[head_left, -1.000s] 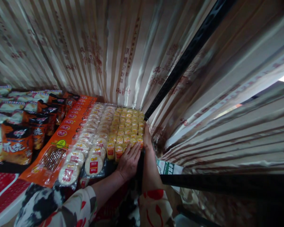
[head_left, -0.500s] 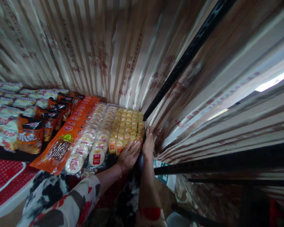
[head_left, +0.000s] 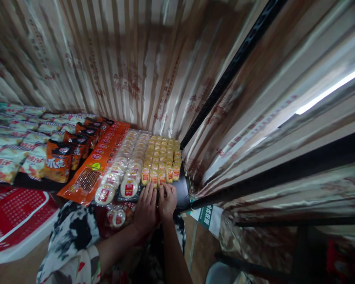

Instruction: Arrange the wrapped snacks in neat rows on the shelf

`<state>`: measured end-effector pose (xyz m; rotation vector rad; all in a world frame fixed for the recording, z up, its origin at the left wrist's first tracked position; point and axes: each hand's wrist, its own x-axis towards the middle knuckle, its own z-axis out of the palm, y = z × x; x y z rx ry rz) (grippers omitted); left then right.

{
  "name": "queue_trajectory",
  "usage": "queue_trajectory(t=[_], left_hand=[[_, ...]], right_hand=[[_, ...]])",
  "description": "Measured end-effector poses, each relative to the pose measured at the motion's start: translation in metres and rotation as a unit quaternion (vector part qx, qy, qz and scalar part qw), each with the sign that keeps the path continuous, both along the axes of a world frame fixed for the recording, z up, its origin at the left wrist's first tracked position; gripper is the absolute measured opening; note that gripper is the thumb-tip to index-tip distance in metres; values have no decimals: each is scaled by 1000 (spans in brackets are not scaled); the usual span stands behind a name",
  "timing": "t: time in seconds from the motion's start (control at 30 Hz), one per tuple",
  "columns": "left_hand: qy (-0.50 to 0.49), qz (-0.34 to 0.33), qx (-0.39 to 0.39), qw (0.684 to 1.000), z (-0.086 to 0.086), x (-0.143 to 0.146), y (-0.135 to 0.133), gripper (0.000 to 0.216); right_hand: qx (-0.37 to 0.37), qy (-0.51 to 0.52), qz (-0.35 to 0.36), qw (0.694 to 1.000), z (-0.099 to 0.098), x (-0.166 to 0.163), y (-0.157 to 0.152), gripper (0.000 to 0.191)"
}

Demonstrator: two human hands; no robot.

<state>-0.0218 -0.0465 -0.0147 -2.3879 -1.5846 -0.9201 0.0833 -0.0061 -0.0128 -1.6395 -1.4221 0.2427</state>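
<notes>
Rows of small yellow wrapped snack packs stand on the shelf's right end, and both hands are at their front row. My left hand lies open, fingers stretched forward, its tips touching the front packs on the left. My right hand is beside it with fingers bent and slightly apart, tips against the front packs; I see nothing held in it. To the left are columns of round white wrapped crackers in clear film. Next to these lies a long orange bag of brown sticks.
Orange-and-black snack bags and white snack bags fill the shelf's left side. A red basket is below. More round crackers are below the front edge. A black metal post and pleated curtain bound the back and right.
My right hand has moved from the right side of the yellow packs to their front. My left hand has shifted left and nearer. The front row now looks straighter.
</notes>
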Motion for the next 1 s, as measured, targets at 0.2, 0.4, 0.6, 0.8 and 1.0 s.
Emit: queue_trajectory(t=[0.2, 0.4, 0.6, 0.8, 1.0], left_hand=[[-9, -12, 3, 1000, -7, -3, 12, 50], [10, -44, -2, 999, -10, -8, 24, 47], [21, -65, -3, 998, -10, -10, 30, 46], [38, -61, -8, 997, -7, -9, 30, 45], [-10, -46, -17, 999, -4, -8, 26, 45]], right_hand=[[-26, 24, 3, 999, 2, -8, 8, 24], [-18, 25, -3, 1000, 5, -10, 17, 19], [-33, 34, 16, 999, 2, -8, 19, 22], [-12, 12, 23, 1000, 4, -10, 19, 23], [-20, 2, 25, 999, 3, -10, 21, 25]])
